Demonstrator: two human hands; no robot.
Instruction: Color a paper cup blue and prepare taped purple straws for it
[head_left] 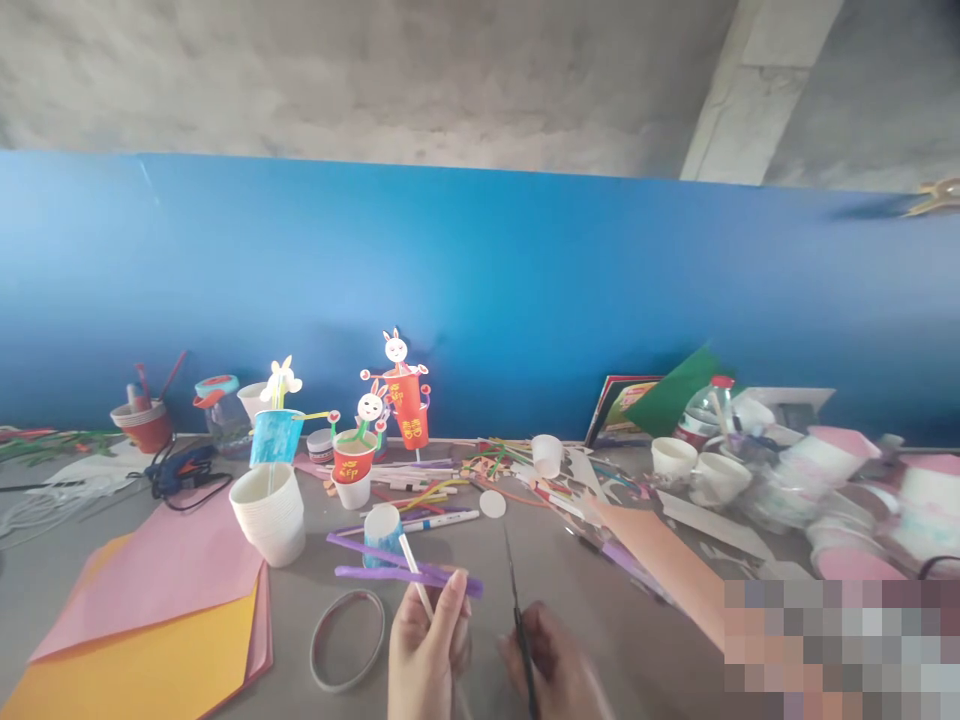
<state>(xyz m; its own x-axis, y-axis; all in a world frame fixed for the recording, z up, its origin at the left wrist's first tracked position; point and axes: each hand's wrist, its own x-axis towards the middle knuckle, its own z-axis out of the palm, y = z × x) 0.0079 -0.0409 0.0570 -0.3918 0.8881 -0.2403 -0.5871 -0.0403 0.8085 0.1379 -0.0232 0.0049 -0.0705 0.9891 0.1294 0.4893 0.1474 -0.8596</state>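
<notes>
Purple strips [375,573] cross a white straw [411,556] low over the table's near middle. A blue partition [480,280] spans the back, behind the cluttered grey table [637,670]. Pink paper [169,560] overlaps yellow paper [150,665] at left. Beside these, a stack of white paper cups [268,515] stands upright, near a rabbit-headed figure built on red cups [407,408]. The right hand [555,660], somewhat blurred, has its fingers curled around the dark handle of scissors [519,615], whose blades point away from the wearer. The left hand [427,640] has thumb and fingers pressed together, pinching strips and straw. A blue-painted cup [382,520] sits upside down just behind them; a roll of tape [313,645] lies beside that hand. Smallest, a white disc [493,504] lies flat beyond the scissors' tips.
</notes>
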